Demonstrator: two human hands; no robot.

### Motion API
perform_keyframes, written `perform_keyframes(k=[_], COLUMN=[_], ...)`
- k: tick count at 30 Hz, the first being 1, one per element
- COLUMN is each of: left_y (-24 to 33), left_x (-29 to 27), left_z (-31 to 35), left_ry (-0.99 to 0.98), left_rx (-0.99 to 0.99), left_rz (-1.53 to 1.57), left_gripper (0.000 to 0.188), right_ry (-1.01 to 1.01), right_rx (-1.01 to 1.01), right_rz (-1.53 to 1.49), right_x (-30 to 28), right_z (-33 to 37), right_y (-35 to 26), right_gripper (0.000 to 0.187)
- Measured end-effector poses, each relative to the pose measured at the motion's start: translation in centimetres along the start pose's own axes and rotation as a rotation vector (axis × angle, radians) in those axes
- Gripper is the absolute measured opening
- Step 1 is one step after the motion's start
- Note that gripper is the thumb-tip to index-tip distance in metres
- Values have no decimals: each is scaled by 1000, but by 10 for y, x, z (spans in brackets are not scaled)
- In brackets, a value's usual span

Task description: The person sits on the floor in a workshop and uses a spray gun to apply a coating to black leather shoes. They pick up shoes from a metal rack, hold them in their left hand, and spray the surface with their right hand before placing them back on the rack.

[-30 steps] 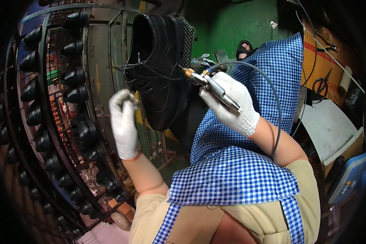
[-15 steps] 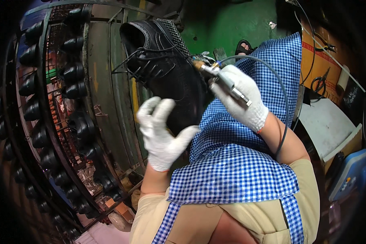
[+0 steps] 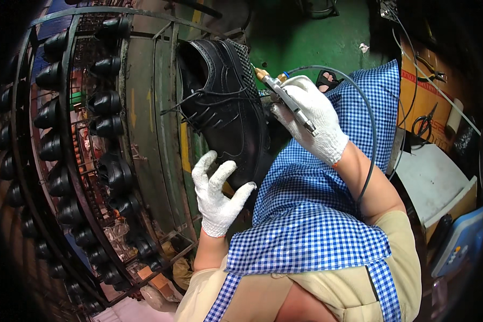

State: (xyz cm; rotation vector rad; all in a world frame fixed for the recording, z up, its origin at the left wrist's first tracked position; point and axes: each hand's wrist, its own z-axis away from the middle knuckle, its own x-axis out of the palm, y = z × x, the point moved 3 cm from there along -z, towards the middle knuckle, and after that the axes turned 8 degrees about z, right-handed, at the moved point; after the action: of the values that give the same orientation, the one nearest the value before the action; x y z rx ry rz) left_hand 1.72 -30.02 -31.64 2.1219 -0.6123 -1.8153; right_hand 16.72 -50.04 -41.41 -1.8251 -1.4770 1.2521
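Observation:
A black lace-up dress shoe (image 3: 228,126) with a textured panel lies lengthwise before me, its opening at the far end and its toe toward me. My left hand (image 3: 217,196), in a white knit glove, is by the toe with fingers spread and the thumb tip darkened. Whether it touches the shoe I cannot tell. My gloved right hand (image 3: 316,118) is closed round a small metal spray gun (image 3: 292,102) with a brass nozzle. The nozzle points at the shoe's right side near the textured panel, a little apart from it. What bears the shoe is hidden.
On the left stands a metal rack (image 3: 72,155) with rows of black shoes (image 3: 106,102). A grey hose (image 3: 373,118) loops from the spray gun past my right forearm. At right are a cardboard box (image 3: 413,96), scissors (image 3: 424,123), pliers (image 3: 432,72) and a blue case (image 3: 461,236).
The view has shifted, so the rack, shoe and left hand sit lower and further right. The spray gun has moved away from me along the shoe's side, toward its opening end.

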Motion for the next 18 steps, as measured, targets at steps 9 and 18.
perform_keyframes(k=[9, 18], left_y=[-14, -18], left_x=[-1, -4], left_z=[8, 5], left_ry=[-13, -24], left_rx=[-22, -17], left_rz=[52, 78], left_gripper=[71, 71], right_ry=[-51, -84], right_rx=[12, 172], right_rz=[-33, -218], right_x=[0, 10], right_z=[-11, -13], right_y=[-3, 1], right_gripper=[18, 19])
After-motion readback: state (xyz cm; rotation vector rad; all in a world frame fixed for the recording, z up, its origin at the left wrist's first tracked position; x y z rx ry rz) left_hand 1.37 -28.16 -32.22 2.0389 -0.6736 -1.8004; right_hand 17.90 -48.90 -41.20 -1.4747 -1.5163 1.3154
